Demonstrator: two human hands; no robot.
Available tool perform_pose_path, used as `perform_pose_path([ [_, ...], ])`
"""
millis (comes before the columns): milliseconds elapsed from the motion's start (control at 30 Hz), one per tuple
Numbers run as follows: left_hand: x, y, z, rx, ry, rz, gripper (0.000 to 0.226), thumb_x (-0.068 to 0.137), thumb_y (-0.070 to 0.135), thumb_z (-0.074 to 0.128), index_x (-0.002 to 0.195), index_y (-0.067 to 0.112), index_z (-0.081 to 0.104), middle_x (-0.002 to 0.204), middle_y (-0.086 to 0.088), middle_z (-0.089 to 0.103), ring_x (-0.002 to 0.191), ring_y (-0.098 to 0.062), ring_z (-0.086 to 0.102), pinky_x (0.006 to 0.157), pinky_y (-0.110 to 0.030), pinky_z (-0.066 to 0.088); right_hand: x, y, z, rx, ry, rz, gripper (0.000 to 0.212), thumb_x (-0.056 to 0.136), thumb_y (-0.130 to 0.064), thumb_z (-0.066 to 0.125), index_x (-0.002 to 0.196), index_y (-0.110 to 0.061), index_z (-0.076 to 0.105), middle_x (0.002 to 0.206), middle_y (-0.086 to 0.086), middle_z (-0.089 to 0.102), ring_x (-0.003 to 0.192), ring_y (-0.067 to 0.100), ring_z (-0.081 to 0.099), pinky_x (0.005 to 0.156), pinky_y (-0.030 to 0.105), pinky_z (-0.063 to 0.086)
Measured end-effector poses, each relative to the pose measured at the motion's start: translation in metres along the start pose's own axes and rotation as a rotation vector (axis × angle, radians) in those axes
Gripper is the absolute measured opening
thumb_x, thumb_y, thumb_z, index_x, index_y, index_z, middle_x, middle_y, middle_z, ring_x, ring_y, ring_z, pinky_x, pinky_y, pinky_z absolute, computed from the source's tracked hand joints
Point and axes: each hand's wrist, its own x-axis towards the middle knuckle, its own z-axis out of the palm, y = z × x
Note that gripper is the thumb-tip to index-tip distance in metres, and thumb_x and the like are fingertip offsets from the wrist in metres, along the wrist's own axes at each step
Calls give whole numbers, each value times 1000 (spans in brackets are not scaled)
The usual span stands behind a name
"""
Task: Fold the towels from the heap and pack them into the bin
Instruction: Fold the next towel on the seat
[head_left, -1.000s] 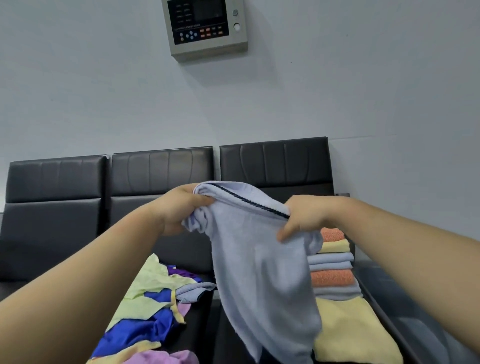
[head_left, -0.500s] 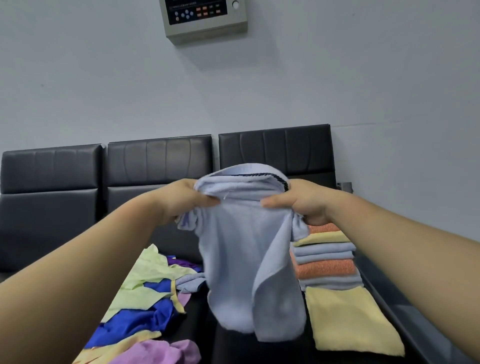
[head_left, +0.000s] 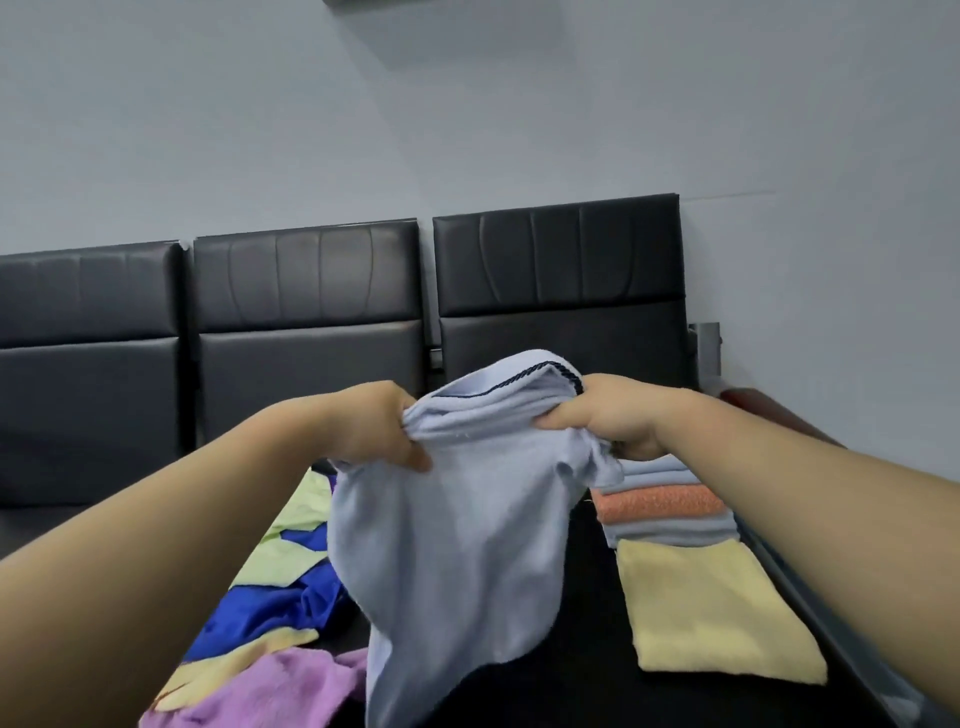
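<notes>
At the middle of the frame the person holds a pale blue towel (head_left: 457, 545) up in the air with both hands. The left hand (head_left: 374, 431), just left of centre, has its fingers curled round the bunched upper edge, the thumb lying over the front of the cloth. The right hand (head_left: 618, 415), just right of centre, pinches the same edge, thumb on the front; its other fingers are hidden behind the fabric. Between the hands the top edge arches upward and shows a dark trim line. The rest of the towel hangs in loose folds toward the bottom of the frame, above a black surface (head_left: 582, 675).

In the lower left lies the heap (head_left: 270, 608) of unfolded towels in blue, light green, yellow and purple. At the right, under the right forearm, a stack (head_left: 665, 514) of folded towels, blue and orange, stands on the surface, and a folded yellow towel (head_left: 717, 618) lies flat just below it in the frame. Black padded seat backs (head_left: 561, 270) run across the middle, against a grey wall (head_left: 467, 104).
</notes>
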Motion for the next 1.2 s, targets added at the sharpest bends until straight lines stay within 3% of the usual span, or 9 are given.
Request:
perform_pose_path([
  [67, 15, -10, 8, 93, 41, -19, 28, 72, 32, 82, 65, 19, 58, 52, 7, 48, 48, -14, 42, 45, -21, 36, 7, 7, 7, -206, 30, -16, 43, 71, -44, 91, 82, -9, 67, 71, 0, 62, 70, 14, 57, 62, 26, 45],
  [133, 31, -19, 17, 234, 79, -9, 25, 76, 30, 75, 67, 17, 55, 58, 1, 47, 54, -18, 37, 48, -26, 35, 16, 11, 12, -433, 12, 1, 32, 78, -35, 87, 73, -14, 62, 58, -6, 61, 58, 13, 55, 53, 22, 43],
  [300, 65, -30, 26, 369, 308, 21, 10, 88, 20, 59, 78, 19, 56, 75, -2, 62, 72, -27, 59, 59, -29, 41, 60, 19, 14, -751, 262, -101, 8, 76, -9, 65, 79, -15, 61, 74, 4, 69, 68, 28, 66, 57, 37, 50],
  [467, 73, -31, 27, 365, 530, 34, 6, 82, 12, 54, 81, 17, 54, 73, -1, 58, 69, -30, 57, 57, -30, 38, 79, 15, -2, -750, 543, -267, 32, 71, -5, 69, 73, -27, 46, 79, -8, 54, 72, 20, 53, 55, 33, 33],
  [667, 52, -38, 76, 317, 79, 1, 5, 78, 19, 62, 74, 16, 59, 67, -1, 62, 61, -24, 52, 56, -29, 44, 42, 68, 24, -676, 192, -136, 12, 80, -12, 68, 84, -21, 60, 75, -4, 68, 69, 18, 64, 64, 35, 50],
  [867, 41, -58, 160, 211, -333, -45, 30, 64, 38, 74, 83, 15, 69, 79, -5, 73, 67, -22, 64, 68, -36, 57, 22, 144, 69, -646, -72, 139, 29, 75, -24, 78, 93, -14, 58, 81, 6, 72, 64, 17, 66, 57, 35, 54],
  [1033, 32, -74, 219, -135, -374, -92, 35, 56, 35, 80, 77, 10, 67, 68, -4, 69, 59, -14, 60, 61, -39, 56, 15, 176, 91, -693, -322, 262, 35, 76, -33, 79, 87, -21, 49, 83, -2, 60, 69, 12, 55, 59, 28, 44],
  [1100, 33, -78, 228, -187, -378, -85, 32, 59, 32, 82, 78, 12, 64, 70, 0, 66, 62, -14, 60, 59, -34, 53, 18, 179, 92, -675, -297, 246, 34, 76, -32, 78, 86, -21, 47, 84, -2, 57, 71, 13, 53, 61, 30, 43],
  [1200, 37, -76, 234, -280, -317, -61, 37, 64, 37, 81, 88, 14, 64, 89, -8, 71, 80, -21, 68, 77, -42, 57, 28, 182, 96, -645, -162, 158, 21, 78, -28, 69, 91, -22, 54, 92, -3, 61, 79, 15, 57, 70, 35, 49],
])
